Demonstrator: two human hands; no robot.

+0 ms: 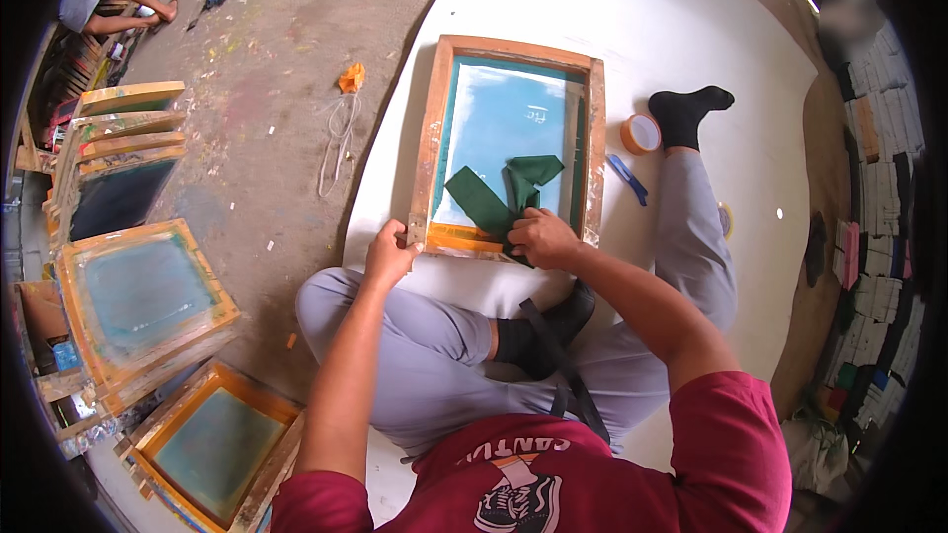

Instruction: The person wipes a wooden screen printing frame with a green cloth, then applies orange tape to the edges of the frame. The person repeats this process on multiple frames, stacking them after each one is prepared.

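Observation:
A wooden screen-printing frame (pixel 433 138) with pale blue mesh (pixel 499 123) lies on the white sheet before my crossed legs. My left hand (pixel 392 255) is closed round the frame's near left corner, thumb and fingers pinching the wood. Across the near part of the mesh lies a bent, folded dark green strip (pixel 478 199), cloth-like in look. My right hand (pixel 545 237) grips the strip's near end above the near rail, its fingertips partly hidden. An orange-yellow band (pixel 456 237) runs along the inner near edge.
Right of the frame lie an orange tape roll (pixel 627 133) and a blue box cutter (pixel 627 180), beside my outstretched leg. More screen frames (pixel 77 271) stand and lean at the left. A crumpled orange piece (pixel 352 78) and string rest on the floor. Another person's legs (pixel 138 2) show far left.

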